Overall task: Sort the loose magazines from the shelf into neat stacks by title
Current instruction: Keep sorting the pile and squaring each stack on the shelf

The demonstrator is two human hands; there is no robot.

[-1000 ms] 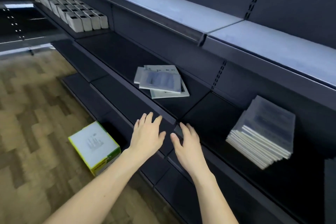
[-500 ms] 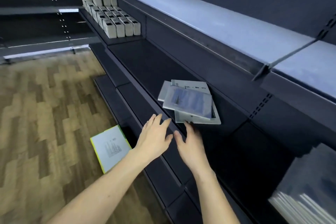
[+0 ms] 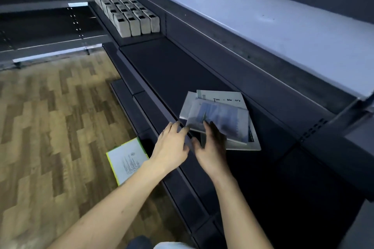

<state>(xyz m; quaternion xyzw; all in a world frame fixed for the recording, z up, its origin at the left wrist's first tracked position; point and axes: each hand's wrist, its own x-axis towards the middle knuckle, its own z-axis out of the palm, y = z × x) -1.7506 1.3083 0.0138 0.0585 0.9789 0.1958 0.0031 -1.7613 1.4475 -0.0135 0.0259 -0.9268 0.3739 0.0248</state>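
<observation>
A small loose pile of magazines lies askew on the dark middle shelf. The top one has a bluish cover picture; one beneath it shows a title reading partly "Tim… Memory". My right hand reaches onto the pile's near edge, its straight fingers lying on the top magazine's front corner. My left hand is just left of it at the shelf's front lip, fingers extended, fingertips at the pile's left corner.
Rows of several small grey boxes stand further left on the same shelf. A white box with a yellow-green edge lies on the wooden floor below. A pale upper shelf overhangs the pile. Lower dark shelves jut out under my arms.
The view swung left, so the neat stack at the right left the frame. Both hands moved forward from the shelf lip onto the loose pile's near edge.
</observation>
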